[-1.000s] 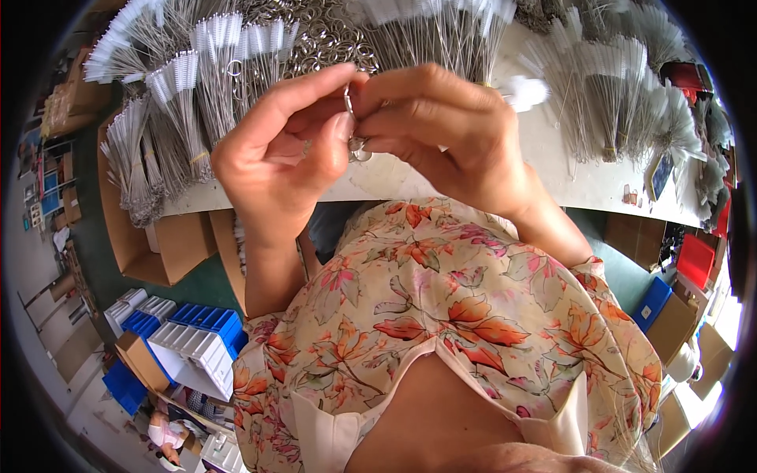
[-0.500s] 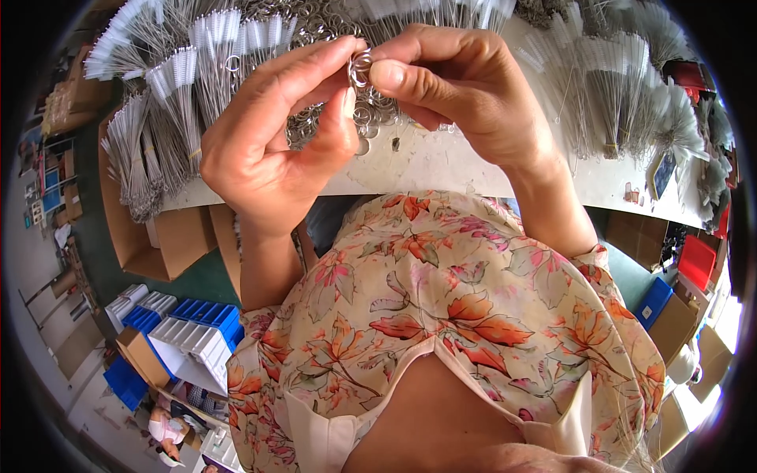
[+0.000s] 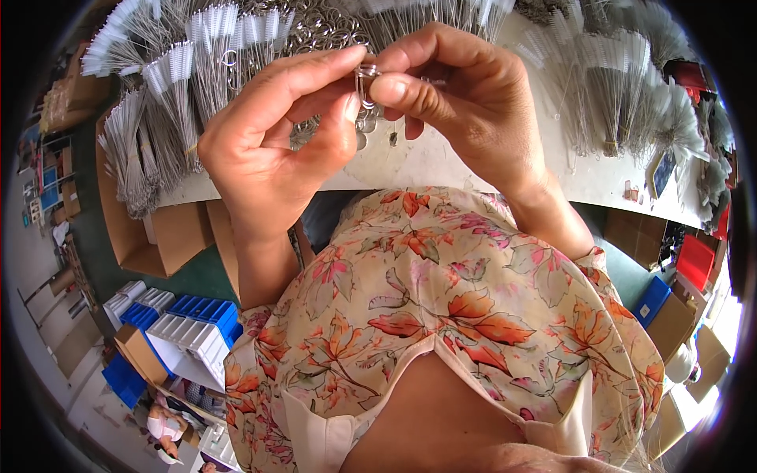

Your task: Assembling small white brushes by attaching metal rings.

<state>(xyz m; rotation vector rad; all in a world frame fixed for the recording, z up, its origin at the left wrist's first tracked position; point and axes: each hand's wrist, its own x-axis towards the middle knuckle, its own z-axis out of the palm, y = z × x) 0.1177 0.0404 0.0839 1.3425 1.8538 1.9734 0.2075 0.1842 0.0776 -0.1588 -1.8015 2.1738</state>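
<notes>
A shiny metal ring point(image 3: 367, 72), like a key ring, is pinched between the fingertips of both hands above the table edge. My left hand point(image 3: 280, 130) grips its left side with thumb and forefinger. From the right, my right hand point(image 3: 453, 87) closes thumb and forefinger on it, the thumb tip at the ring's edge. A thin bright loop hangs below the ring, between the fingertips; whether it is wire or a second ring I cannot tell. Behind the hands lies a heap of similar metal rings point(image 3: 327, 31), partly hidden by my fingers.
Bundles of wire-handled brushes with white bristles point(image 3: 169, 79) lie left on the white table point(image 3: 426, 165), more brush bundles point(image 3: 619, 94) right. Below the table's left edge stands an open cardboard box point(image 3: 177, 236). Blue and white bins point(image 3: 197, 335) and another person point(image 3: 164, 426) are lower left.
The ring has turned between my fingertips and now shows more edge-on, with a loop hanging below it. Both hands stay in nearly the same place.
</notes>
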